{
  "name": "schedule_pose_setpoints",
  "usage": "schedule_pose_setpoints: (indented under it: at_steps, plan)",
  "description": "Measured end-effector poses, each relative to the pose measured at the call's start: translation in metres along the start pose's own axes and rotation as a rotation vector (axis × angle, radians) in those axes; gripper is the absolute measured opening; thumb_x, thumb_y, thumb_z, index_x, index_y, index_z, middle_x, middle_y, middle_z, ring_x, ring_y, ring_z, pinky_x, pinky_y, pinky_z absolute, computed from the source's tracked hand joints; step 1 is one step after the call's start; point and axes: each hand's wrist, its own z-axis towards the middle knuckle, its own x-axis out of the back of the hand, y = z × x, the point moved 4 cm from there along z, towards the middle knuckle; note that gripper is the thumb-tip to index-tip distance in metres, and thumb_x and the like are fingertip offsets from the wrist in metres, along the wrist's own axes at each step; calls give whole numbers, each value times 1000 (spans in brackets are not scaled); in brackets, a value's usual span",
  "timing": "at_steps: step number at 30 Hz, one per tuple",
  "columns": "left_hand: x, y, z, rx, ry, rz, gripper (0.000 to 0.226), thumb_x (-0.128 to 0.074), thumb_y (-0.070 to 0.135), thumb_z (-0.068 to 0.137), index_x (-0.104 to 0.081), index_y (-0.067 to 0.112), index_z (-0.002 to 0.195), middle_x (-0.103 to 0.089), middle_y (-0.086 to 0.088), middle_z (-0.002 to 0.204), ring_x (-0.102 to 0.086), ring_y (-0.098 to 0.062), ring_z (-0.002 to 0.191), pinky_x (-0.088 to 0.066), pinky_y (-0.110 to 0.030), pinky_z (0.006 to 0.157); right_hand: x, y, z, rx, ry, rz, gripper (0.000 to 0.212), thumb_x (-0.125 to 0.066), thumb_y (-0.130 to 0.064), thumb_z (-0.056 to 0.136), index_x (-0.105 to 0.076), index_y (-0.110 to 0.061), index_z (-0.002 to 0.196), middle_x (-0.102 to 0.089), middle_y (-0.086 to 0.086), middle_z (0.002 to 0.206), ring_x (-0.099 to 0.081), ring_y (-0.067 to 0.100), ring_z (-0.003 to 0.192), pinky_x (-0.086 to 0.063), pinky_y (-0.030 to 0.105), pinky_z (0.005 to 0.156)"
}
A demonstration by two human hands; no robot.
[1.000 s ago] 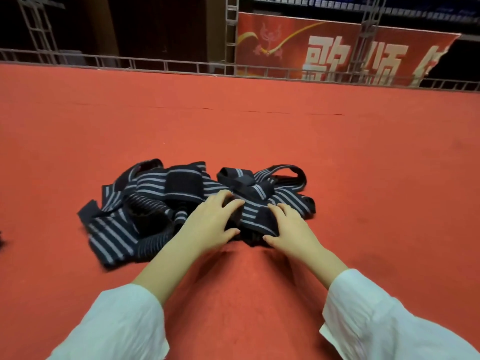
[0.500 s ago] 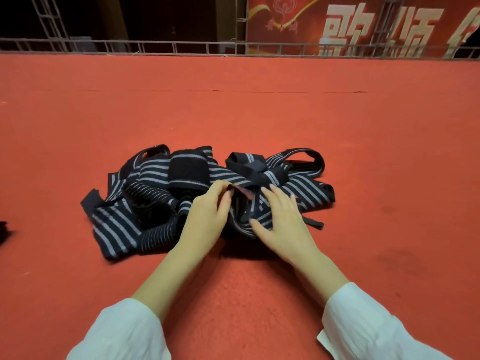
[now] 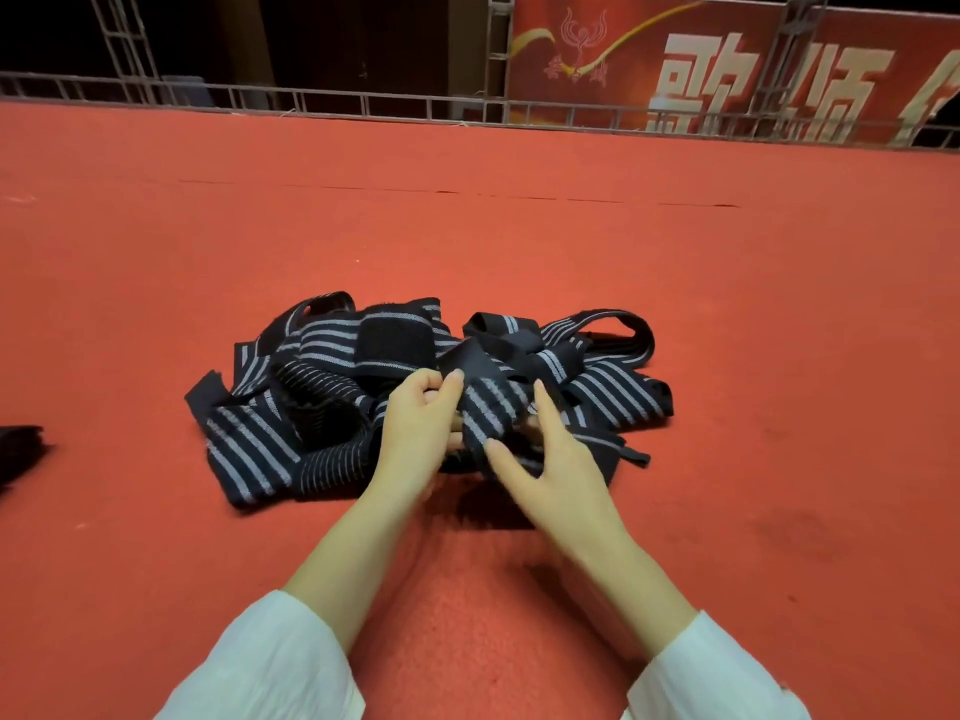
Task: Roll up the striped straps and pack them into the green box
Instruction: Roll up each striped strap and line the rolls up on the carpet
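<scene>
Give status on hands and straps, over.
Left hand and right hand grip one strap. Striped straps lie in a tangled pile. Green box not in view.

The striped straps point(image 3: 332, 350) are woven elastic cloth, matt and finely ribbed, dark with pale grey bands. A plain black patch point(image 3: 397, 348) on one of them looks denser and slightly fuzzy. They lie on a red carpet point(image 3: 727, 314) with a short, felt-like nap, matt and faintly rough, with darker scuffs to the right. The near sleeves point(image 3: 270, 662) are thin white cloth, smooth and softly creased. At the far edge the railing point(image 3: 363, 103) is dull grey metal, and the red banner point(image 3: 597, 59) behind it has a slight sheen.
</scene>
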Motion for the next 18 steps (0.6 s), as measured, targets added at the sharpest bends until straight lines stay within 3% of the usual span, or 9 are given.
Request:
schedule_pose_setpoints:
  at_steps: [3,5,6,8,11,13,15,18]
  plan:
    - [-12,15,-13,-45,-145,-91,41,-59,17,95,-47,21,56,-48,0,58,-51,-14,54,-45,-21,45,-11,-2,-2,-40,-80,64,95,-65,-33,88,0,-19,155,-58,0,129,-55,15,118,-39,17,89]
    - [-21,22,-23,-42,-277,-117,33,-60,15,94,-67,23,63,-64,0,70,-64,-12,70,-57,-25,61,-9,5,4,-28,-3,110,64,-58,-23,92,-30,-18,149,-66,1,114,-62,19,105,-45,26,87]
    - [-23,22,-25,-60,-324,-94,23,-61,14,93,-74,18,75,-69,-2,80,-66,-11,81,-59,-26,72,-6,8,7,-23,43,172,43,-53,-22,93,-49,-18,135,-69,1,109,-64,20,103,-47,32,90]
    - [-20,24,-23,-161,-323,134,14,-65,14,90,-74,14,101,-70,1,103,-63,-6,95,-53,-21,85,-2,10,9,-9,77,337,19,-52,-22,95,-66,-24,108,-72,-4,102,-65,13,102,-49,35,94]
    - [-9,19,-13,-162,-256,469,36,-72,27,85,-62,21,118,-59,14,107,-54,-1,96,-40,-9,78,7,3,9,4,-3,468,27,-55,-5,95,-67,-29,95,-73,-11,91,-66,2,92,-49,19,85]
    - [-8,17,-13,-24,-386,400,23,-70,32,87,-68,13,100,-61,11,83,-54,-2,73,-39,-10,63,13,0,10,-18,-41,527,22,-58,-3,93,-70,-22,93,-73,-6,86,-67,2,84,-50,17,77]
    - [-9,26,-15,-11,-418,280,24,-69,25,88,-70,2,87,-62,1,71,-54,-6,63,-43,-18,58,21,-3,12,-17,-32,566,15,-63,-4,89,-71,-17,93,-73,-2,86,-67,3,80,-51,16,73]
    - [-8,58,-9,-235,-270,275,16,-69,23,88,-70,8,85,-67,-6,75,-62,-17,68,-51,-36,62,28,-7,14,-41,-93,616,13,-69,-5,85,-69,-9,97,-73,2,87,-68,7,79,-51,18,70]
